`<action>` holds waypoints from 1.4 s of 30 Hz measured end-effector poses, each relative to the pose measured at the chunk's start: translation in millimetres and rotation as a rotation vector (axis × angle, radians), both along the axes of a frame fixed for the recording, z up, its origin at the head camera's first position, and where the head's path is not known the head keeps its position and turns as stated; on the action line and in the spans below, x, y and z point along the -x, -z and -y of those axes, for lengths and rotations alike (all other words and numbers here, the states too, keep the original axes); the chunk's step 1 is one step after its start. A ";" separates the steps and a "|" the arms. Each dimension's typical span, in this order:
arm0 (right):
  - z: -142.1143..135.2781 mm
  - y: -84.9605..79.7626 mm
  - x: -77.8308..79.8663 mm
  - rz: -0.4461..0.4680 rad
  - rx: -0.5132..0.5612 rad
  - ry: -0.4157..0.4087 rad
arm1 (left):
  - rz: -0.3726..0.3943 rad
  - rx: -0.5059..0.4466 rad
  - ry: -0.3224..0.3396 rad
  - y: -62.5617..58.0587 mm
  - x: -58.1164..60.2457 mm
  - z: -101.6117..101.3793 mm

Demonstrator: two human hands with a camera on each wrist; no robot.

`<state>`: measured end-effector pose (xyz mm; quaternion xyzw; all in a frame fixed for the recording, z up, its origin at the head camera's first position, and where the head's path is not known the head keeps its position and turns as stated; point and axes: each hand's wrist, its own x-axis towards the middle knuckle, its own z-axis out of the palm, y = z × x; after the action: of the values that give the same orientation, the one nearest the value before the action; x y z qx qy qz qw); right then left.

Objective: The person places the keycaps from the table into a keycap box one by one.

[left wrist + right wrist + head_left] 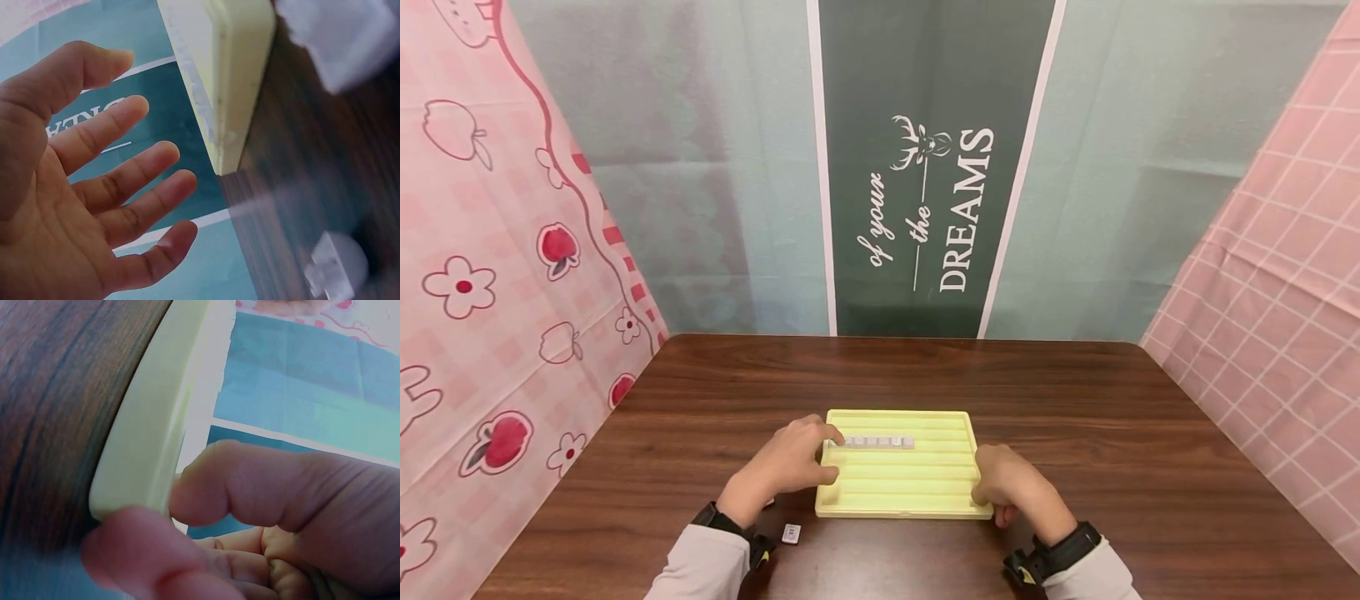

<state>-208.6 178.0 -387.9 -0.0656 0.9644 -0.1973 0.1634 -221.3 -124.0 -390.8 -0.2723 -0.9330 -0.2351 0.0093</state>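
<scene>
A pale yellow ridged tray (910,490) lies on the table. My right hand (1011,483) pinches its right edge; in the right wrist view, thumb and forefinger close on the rim of the tray (147,425). Over the left edge hovers my left hand (793,454), fingers spread and slightly bent, holding nothing. The left wrist view shows its palm apart from the tray wall (240,81). A short row of small whitish square pieces (880,442), like keycaps, sits in an upper channel near the left fingertips. Their markings are too small to read.
A loose white square piece (791,533) with dark print lies on the brown wooden table (1075,400), left of the tray's front. Another is mostly hidden behind the left wrist. Whitish pieces (334,265) look blurred in the left wrist view. Curtains (737,167) surround the table.
</scene>
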 end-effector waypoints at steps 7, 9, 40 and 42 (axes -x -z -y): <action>-0.6 -0.4 -0.4 -0.001 -0.007 -0.003 | 0.005 0.014 0.006 -1.3 -6.7 11.5; -0.3 -0.5 -0.9 -0.002 -0.007 -0.001 | 0.012 0.020 0.008 -2.8 -8.7 14.3; -0.4 2.0 0.6 -0.007 0.000 -0.008 | 0.130 0.049 -0.015 -6.6 -27.8 48.9; -0.5 2.6 0.4 -0.011 0.001 -0.012 | 0.136 0.049 -0.022 -6.1 -28.9 49.2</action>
<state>-209.0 178.5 -390.5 -0.0725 0.9648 -0.1964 0.1592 -192.5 -173.2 -384.7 -0.2458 -0.9399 -0.2299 -0.0582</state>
